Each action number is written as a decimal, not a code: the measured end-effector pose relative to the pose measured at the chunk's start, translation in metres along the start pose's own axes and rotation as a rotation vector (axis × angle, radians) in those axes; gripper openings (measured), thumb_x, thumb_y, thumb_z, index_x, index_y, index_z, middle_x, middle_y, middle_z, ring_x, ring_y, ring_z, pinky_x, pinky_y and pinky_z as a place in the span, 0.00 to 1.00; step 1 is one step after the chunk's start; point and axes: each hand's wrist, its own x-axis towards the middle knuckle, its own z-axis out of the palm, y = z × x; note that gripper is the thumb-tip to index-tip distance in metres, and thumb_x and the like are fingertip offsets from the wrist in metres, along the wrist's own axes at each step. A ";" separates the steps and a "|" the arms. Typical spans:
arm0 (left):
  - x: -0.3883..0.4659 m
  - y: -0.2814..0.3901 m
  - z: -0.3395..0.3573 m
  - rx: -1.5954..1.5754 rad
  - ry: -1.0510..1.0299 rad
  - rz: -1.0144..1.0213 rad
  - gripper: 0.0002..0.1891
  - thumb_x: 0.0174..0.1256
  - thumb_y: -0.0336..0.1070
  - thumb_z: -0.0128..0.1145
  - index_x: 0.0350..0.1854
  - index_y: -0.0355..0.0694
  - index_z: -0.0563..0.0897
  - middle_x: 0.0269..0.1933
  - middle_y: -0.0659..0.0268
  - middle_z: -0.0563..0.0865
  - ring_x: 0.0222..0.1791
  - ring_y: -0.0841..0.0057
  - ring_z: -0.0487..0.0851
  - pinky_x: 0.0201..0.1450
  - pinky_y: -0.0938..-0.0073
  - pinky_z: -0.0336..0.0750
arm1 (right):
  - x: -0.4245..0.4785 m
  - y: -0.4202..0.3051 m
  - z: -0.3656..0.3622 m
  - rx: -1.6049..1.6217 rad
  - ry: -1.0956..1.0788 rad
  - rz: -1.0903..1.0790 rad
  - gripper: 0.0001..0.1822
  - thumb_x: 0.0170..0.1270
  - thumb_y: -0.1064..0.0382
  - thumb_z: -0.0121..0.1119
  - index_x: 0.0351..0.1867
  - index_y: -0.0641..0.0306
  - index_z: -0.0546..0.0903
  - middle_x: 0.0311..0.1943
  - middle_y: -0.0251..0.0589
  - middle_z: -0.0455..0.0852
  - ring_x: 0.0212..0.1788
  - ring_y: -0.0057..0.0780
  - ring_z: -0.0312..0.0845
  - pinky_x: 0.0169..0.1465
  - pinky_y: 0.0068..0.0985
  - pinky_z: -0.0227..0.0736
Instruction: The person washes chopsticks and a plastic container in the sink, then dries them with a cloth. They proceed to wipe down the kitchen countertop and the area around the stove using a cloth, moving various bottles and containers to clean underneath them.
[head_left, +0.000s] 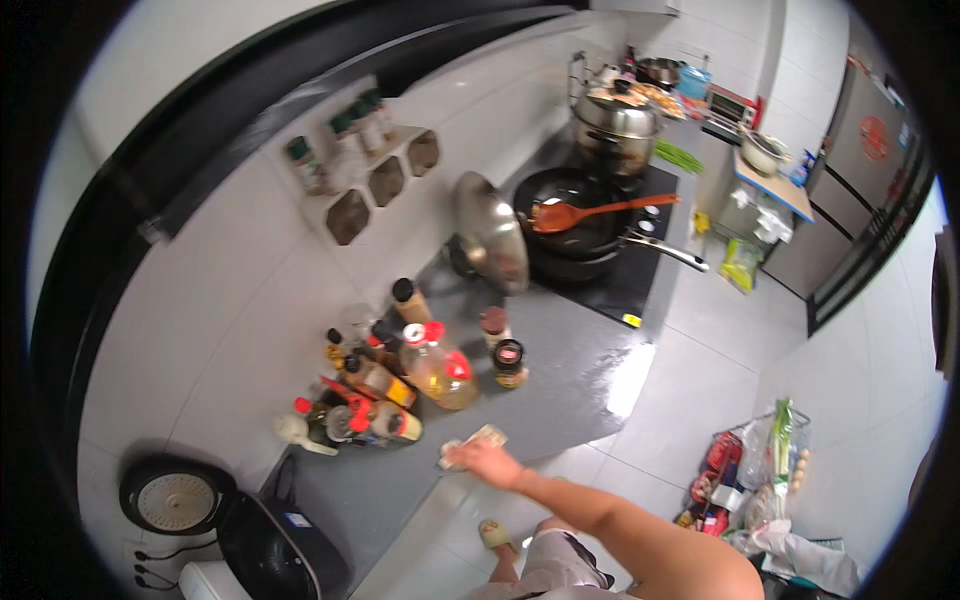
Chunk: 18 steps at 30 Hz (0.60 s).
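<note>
My right hand (486, 460) presses a light patterned cloth (491, 433) onto the grey countertop (559, 394), close to its front edge. The palm hides part of the cloth. Out of view is my left hand. Just beyond the cloth stands a large bottle of yellow oil (442, 375) with red caps. Beside it, to the left, several sauce bottles and seasoning jars crowd together, among them a jar with a yellow label (405, 425). A dark-lidded jar (510, 365) and a jar with a reddish-brown lid (495, 325) stand to the right of the oil.
An open rice cooker (262, 551) sits at the left end. A domed pan lid (491, 232) leans upright near the wall. On the cooktop (656, 195), a black wok (540, 191) holds an orange spatula (559, 217), its handle (679, 253) jutting over the front; a steamer pot (615, 142) stands behind.
</note>
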 end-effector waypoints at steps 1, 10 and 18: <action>0.001 0.000 0.000 0.028 -0.026 0.006 0.18 0.74 0.42 0.44 0.58 0.38 0.72 0.53 0.54 0.81 0.51 0.63 0.81 0.48 0.63 0.79 | -0.022 0.026 -0.032 -0.004 0.072 0.027 0.29 0.51 0.70 0.59 0.59 0.52 0.77 0.59 0.37 0.78 0.56 0.41 0.75 0.60 0.36 0.71; -0.014 0.015 0.112 0.092 -0.011 -0.131 0.19 0.71 0.41 0.52 0.60 0.40 0.71 0.56 0.57 0.80 0.52 0.64 0.81 0.52 0.64 0.78 | -0.104 0.194 -0.202 -0.365 0.710 0.774 0.24 0.57 0.74 0.55 0.57 0.56 0.77 0.56 0.43 0.80 0.47 0.51 0.69 0.59 0.39 0.62; -0.006 0.014 0.216 0.205 -0.155 0.315 0.12 0.68 0.37 0.57 0.49 0.37 0.77 0.44 0.62 0.84 0.44 0.73 0.81 0.47 0.69 0.76 | -0.110 0.088 -0.147 0.117 0.025 0.182 0.28 0.51 0.75 0.53 0.57 0.51 0.78 0.56 0.42 0.80 0.47 0.45 0.75 0.53 0.37 0.67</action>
